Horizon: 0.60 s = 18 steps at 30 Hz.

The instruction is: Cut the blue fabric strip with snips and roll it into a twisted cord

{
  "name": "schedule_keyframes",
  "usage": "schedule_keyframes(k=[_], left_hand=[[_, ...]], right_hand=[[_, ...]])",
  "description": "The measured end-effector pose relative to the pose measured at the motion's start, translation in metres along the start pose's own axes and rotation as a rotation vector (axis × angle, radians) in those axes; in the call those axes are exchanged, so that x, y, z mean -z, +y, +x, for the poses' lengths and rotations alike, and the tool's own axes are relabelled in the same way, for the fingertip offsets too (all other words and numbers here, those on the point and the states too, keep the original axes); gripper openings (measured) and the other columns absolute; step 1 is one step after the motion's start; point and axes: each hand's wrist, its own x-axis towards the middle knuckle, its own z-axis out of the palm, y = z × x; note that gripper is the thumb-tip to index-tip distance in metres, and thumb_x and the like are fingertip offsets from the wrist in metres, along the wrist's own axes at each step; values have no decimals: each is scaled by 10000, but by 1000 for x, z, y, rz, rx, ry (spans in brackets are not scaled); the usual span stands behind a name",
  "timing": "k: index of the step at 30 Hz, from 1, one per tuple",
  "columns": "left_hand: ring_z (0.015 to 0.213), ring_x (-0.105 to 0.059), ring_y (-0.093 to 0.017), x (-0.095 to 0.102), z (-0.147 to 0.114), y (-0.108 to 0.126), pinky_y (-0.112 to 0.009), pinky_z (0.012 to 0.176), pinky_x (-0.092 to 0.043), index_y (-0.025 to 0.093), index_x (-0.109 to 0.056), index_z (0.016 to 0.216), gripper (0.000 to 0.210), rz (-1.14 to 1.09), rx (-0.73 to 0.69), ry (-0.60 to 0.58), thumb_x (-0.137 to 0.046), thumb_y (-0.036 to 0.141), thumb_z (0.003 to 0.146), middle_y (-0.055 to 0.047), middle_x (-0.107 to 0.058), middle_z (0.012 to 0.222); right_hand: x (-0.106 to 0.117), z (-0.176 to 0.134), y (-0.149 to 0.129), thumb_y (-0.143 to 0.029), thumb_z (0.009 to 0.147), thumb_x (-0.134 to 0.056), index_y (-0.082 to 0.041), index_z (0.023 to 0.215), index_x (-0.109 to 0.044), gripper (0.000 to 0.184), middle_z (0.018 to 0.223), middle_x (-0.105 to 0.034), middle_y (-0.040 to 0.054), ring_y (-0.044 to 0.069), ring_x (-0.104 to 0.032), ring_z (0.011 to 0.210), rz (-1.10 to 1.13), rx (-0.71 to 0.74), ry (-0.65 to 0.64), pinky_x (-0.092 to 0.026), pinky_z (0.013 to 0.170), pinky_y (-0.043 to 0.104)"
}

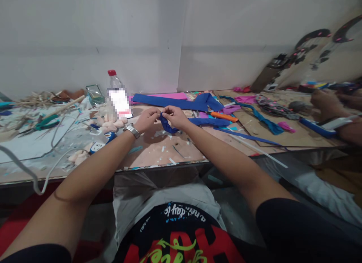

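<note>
My left hand (pixel 147 119), with a metal watch on the wrist, pinches one end of a dark blue fabric strip (pixel 169 127). Close beside it, my right hand (pixel 175 116) pinches the same strip, and the fingertips of both hands nearly meet. Between the hands and the tabletop the strip hangs in a curved, gathered loop. Behind my right hand lies another length of blue fabric (pixel 210 122); whether it joins the held strip is hidden. Farther back, a wide flat blue band (pixel 166 101) rests over pink material (pixel 172 95).
An orange-handled cutter (pixel 224 116) lies right of my hands. Left stand a red-capped bottle (pixel 112 73) and green-handled pliers (pixel 46 122) among sticks and a looping cable (pixel 19 161). Cardboard (pixel 254 120) carries teal fabric (pixel 263 120). Another person's hand (pixel 325 103) is at the far right.
</note>
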Motion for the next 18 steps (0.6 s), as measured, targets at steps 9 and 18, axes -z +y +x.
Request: schedule_keyframes(k=[9,18], left_hand=[[722,-596,-165,0,1,-3,-297,689,-522,195,-574,739,184,-85,101,-17,-527,356,816,-21,-618,758],[746,-610,-175,4,-2,1,-312,699,-484,206,-613,844,160,332,-216,126,-631,356,894,-37,-660,842]], right_hand=[[0,2,2,-354,796,-645,-179,843,-635,181,786,-660,14,166,-584,748,15,-22,-6,-500,778,327],[-1,-1,-1,-370,782,-689,-179,838,-680,199,797,-690,15,167,-601,764,-3,-33,19,-510,780,317]])
